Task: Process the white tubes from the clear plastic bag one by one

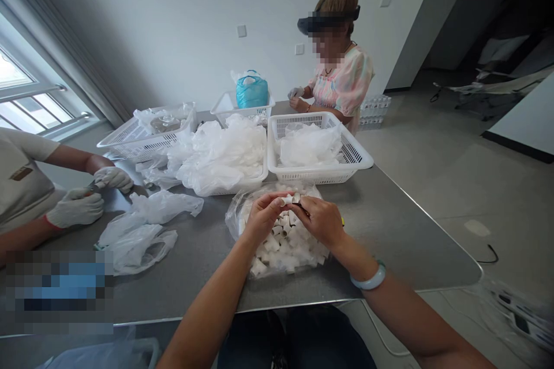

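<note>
My left hand (262,218) is closed, its fingertips pinching a small white plastic pipe fitting (287,200) in front of me. Against the fitting's other side sits my right hand (322,220), its fingers wrapped round a slim tool mostly hidden in the palm. Only a dark bit near the fingertips and a yellow end (343,222) of that tool show, so its kind is unclear. Under both hands lies an opened clear plastic bag (236,207) full of loose white fittings (277,242), short and tube-like.
White baskets (320,173) with plastic bags (225,153) line the table's far side; one holds a blue bag (251,92). Crumpled bags (147,236) lie left, near a co-worker's gloved hands (80,207). Another person (341,78) stands at the far end. The table's edge (433,225) runs right.
</note>
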Available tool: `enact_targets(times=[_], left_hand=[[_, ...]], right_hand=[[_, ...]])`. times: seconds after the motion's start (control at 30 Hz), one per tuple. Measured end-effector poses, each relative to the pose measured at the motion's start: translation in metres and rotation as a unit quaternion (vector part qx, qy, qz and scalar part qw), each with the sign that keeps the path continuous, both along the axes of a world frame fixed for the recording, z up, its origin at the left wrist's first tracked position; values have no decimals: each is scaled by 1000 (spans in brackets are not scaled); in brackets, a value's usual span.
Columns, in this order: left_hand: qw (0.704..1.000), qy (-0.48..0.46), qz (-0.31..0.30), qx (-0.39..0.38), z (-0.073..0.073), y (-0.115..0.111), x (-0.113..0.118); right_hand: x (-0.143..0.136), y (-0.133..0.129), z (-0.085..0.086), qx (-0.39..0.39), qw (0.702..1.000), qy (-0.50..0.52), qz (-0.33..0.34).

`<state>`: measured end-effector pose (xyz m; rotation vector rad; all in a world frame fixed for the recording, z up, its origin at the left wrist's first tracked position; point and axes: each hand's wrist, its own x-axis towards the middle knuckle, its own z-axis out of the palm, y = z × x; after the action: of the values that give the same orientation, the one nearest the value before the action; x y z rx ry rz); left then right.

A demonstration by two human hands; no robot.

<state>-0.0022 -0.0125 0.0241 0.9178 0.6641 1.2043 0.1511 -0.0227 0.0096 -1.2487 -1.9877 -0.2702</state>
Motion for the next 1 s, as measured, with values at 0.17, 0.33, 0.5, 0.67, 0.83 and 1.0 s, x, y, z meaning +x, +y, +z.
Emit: enact_targets(times=[0.17, 0.33, 0.5, 0.67, 0.83, 1.0], left_hand=[[1000, -10, -21, 6, 0, 0, -1], [1000, -26, 6, 5, -4, 3, 0], [1000, 4, 9, 9, -6, 7, -3], [1000, -9, 3, -13, -9, 8, -5], [999, 13, 37, 23, -13, 7, -2], [997, 16, 61, 52, -14, 6, 1]], right_hand=[[2, 1, 1, 0, 1000, 6, -10], [2, 2, 1, -10, 1000, -6, -2], [1, 2, 0, -12, 1000, -10, 10], [2, 2, 0, -17, 1000, 3, 11], [2, 2, 1, -50, 999, 15, 8], [1, 1, 2, -44, 999, 27, -1]])
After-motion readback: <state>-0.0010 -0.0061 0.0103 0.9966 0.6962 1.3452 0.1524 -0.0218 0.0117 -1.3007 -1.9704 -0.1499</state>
